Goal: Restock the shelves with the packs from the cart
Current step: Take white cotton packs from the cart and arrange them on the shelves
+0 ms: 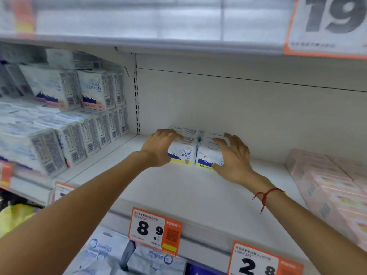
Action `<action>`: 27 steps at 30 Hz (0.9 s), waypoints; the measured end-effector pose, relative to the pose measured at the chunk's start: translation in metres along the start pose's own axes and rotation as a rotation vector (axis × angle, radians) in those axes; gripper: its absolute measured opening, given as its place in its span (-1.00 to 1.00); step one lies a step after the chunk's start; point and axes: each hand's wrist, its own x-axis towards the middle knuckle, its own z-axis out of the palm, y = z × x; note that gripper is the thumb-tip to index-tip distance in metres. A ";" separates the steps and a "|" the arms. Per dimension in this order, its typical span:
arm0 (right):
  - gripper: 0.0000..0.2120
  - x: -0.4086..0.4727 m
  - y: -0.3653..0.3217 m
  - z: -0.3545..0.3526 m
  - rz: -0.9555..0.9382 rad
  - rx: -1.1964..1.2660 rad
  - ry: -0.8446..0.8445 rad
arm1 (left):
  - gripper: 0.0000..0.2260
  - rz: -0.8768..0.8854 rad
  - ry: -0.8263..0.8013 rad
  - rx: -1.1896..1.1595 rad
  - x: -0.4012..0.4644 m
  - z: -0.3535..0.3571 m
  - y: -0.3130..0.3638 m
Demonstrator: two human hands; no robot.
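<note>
Two white packs with a blue mountain print and yellow base stand side by side at the back of a white shelf [178, 187]. My left hand [158, 147] grips the left pack [183, 151] from its left side, fingers curled over its top. The right pack [208, 153] is held by my right hand [232, 155], fingers spread over its top and thumb at its lower front. A red cord is on my right wrist. The cart is out of view.
Stacked white cotton packs [65, 120] fill the shelf bay to the left. Pink packs [329, 187] lie at the right of this shelf. Orange price tags [155, 229] hang on the shelf's front edge, with more packs on the shelf below. Another shelf overhangs above.
</note>
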 end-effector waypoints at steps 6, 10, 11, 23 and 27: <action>-0.68 -0.039 -0.043 -0.033 -0.069 0.319 0.080 | -0.67 -0.092 0.031 0.012 -0.086 -0.058 0.001; -0.79 -0.075 -0.097 -0.038 -0.194 0.492 -0.033 | -0.74 -0.212 -0.009 -0.062 -0.168 -0.090 -0.011; -0.80 -0.085 -0.113 -0.038 -0.239 0.533 -0.075 | -0.75 -0.245 -0.014 -0.098 -0.190 -0.098 -0.016; -0.77 -0.199 -0.319 0.003 -0.757 0.652 -0.459 | -0.74 -0.749 0.013 0.201 -0.426 -0.161 -0.052; -0.57 -0.215 -0.340 0.024 -0.893 0.416 -0.499 | -0.63 -0.872 0.223 0.336 -0.487 -0.150 -0.044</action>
